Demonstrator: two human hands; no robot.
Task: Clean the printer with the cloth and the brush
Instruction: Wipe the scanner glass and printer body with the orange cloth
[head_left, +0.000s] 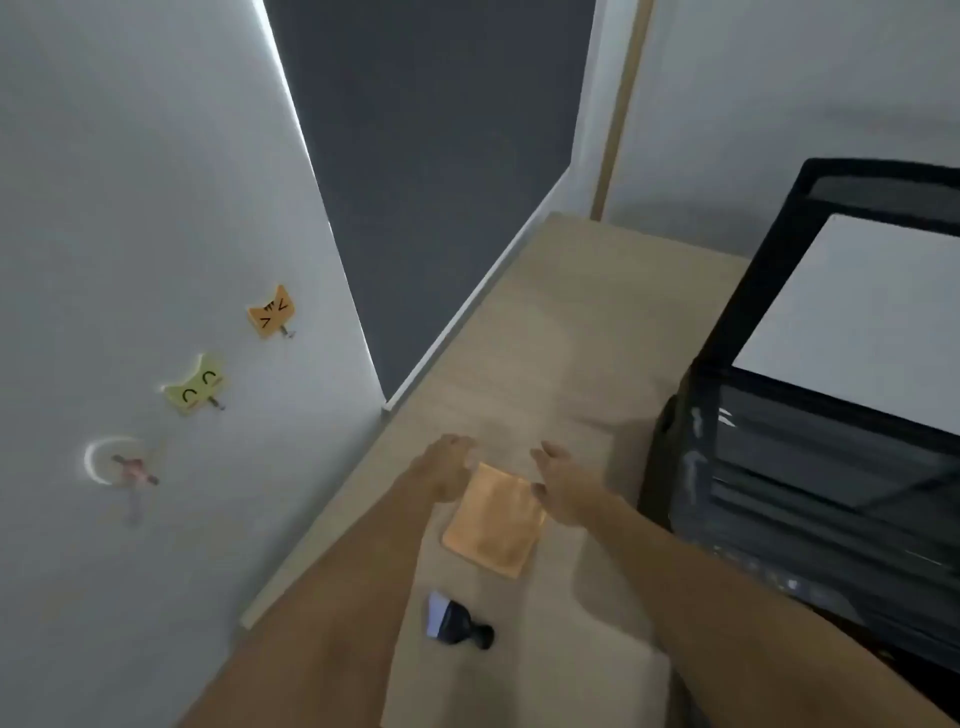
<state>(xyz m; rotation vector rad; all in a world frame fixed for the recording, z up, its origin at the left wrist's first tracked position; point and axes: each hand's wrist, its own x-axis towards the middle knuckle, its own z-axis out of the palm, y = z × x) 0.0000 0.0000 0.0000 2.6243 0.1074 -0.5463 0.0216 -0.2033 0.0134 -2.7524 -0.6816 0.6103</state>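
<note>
**Two open hands over the cloth, brush lying below it, printer at the right edge**

A pale wood-grain bench (545, 322) runs from the bottom centre of the frame up toward the upper middle, where it meets a light wall. Along its left side stands a white wall (130, 208) with three small hooks: an orange cat-face hook (271, 312), a green cat-face hook (195, 385) below and left of it, and a blurred white one lower still. A dark grey panel (431, 156) fills the upper centre, edged by a bright strip of light.

The black printer (810, 441) occupies the right edge of the frame, with a white sheet or panel (862, 322) lying on its top.

The orange cloth (493, 522) lies flat on the bench at lower centre, a square turned slightly so one corner points to the upper left. The brush (457, 621) lies on its side just below the cloth, apart from it; its long axis runs roughly left to right with a slight downward slant, pale bristles toward the left and the black knob handle toward the lower right.

The left hand (447, 467) hovers at the cloth's upper left corner, fingers spread and holding nothing. The right hand (558, 480) is at the cloth's upper right edge, also loose and empty. Whether either hand touches the cloth cannot be told.
</note>
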